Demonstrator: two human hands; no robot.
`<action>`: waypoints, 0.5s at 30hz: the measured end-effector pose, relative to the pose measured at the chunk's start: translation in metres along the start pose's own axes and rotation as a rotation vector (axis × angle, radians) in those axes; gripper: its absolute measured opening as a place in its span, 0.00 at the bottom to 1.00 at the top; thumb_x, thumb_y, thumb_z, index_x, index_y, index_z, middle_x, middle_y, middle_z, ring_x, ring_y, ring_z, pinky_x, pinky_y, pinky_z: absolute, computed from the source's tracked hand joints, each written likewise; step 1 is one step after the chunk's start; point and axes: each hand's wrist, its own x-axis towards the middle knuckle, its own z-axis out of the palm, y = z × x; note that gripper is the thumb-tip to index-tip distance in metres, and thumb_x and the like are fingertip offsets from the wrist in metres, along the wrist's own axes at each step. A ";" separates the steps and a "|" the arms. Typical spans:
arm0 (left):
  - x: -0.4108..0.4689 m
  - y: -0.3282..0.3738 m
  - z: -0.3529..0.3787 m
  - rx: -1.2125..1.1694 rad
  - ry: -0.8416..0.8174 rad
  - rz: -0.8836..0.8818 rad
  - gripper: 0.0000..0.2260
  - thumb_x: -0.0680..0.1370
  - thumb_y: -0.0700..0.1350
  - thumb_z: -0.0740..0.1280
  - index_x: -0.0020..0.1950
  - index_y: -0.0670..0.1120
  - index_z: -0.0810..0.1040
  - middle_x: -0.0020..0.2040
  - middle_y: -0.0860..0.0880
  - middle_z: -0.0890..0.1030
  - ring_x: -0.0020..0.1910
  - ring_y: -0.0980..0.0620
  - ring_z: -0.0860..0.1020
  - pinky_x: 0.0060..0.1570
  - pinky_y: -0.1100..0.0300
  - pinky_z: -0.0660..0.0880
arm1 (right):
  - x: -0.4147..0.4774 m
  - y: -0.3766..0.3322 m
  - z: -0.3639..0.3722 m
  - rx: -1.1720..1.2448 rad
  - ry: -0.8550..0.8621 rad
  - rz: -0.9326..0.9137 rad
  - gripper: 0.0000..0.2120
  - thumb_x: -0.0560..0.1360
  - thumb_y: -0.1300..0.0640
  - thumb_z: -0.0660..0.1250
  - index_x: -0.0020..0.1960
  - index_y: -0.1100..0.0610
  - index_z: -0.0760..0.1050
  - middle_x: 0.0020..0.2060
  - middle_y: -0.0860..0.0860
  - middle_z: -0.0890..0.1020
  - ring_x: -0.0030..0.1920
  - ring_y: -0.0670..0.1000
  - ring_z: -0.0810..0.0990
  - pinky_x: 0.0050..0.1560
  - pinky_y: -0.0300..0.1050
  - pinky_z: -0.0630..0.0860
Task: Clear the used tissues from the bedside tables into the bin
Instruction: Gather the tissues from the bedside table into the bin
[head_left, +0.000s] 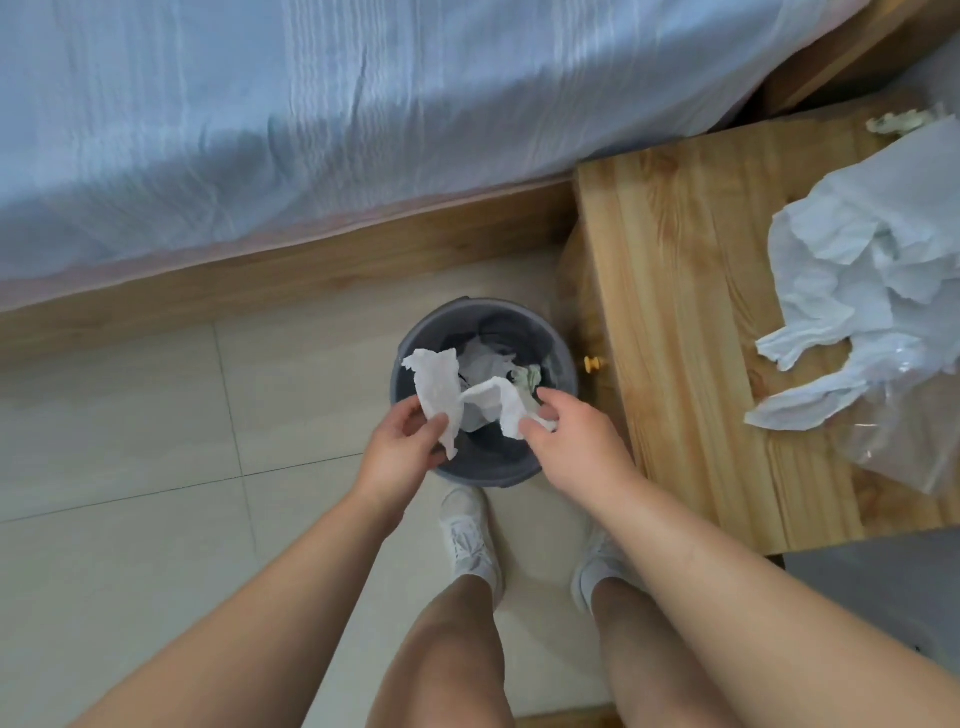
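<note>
A round grey bin stands on the floor between the bed and a wooden bedside table. Over its near rim my left hand pinches a white tissue, and my right hand pinches a second white tissue. Both tissues hang above the bin's opening. Inside the bin lie crumpled white tissues and a greenish scrap. On the table's right part lies a heap of crumpled white tissues, and a small greenish-white crumpled tissue lies at its far edge.
A bed with a pale blue cover and wooden frame runs along the far side. A clear plastic bag lies on the table under the heap. The table's drawer knob points toward the bin. My feet in white shoes stand on pale tiles.
</note>
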 end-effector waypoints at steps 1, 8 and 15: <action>0.003 -0.003 0.002 0.002 -0.023 -0.005 0.14 0.84 0.43 0.68 0.70 0.50 0.79 0.54 0.54 0.87 0.50 0.54 0.86 0.48 0.58 0.84 | 0.003 0.003 0.000 -0.014 -0.003 0.005 0.24 0.81 0.47 0.66 0.76 0.50 0.71 0.67 0.50 0.81 0.63 0.55 0.80 0.53 0.44 0.72; -0.014 0.005 0.019 0.158 0.079 0.061 0.13 0.84 0.46 0.67 0.69 0.55 0.77 0.58 0.57 0.83 0.55 0.57 0.82 0.56 0.50 0.82 | -0.023 0.021 -0.034 0.066 -0.014 0.012 0.16 0.81 0.49 0.67 0.68 0.49 0.77 0.56 0.43 0.82 0.51 0.45 0.81 0.46 0.39 0.73; -0.058 0.063 0.092 0.296 -0.050 0.291 0.07 0.83 0.50 0.69 0.60 0.61 0.82 0.53 0.63 0.85 0.54 0.65 0.82 0.56 0.58 0.79 | -0.072 0.037 -0.129 0.195 0.200 -0.098 0.05 0.78 0.49 0.69 0.52 0.38 0.79 0.42 0.35 0.83 0.43 0.34 0.81 0.39 0.29 0.71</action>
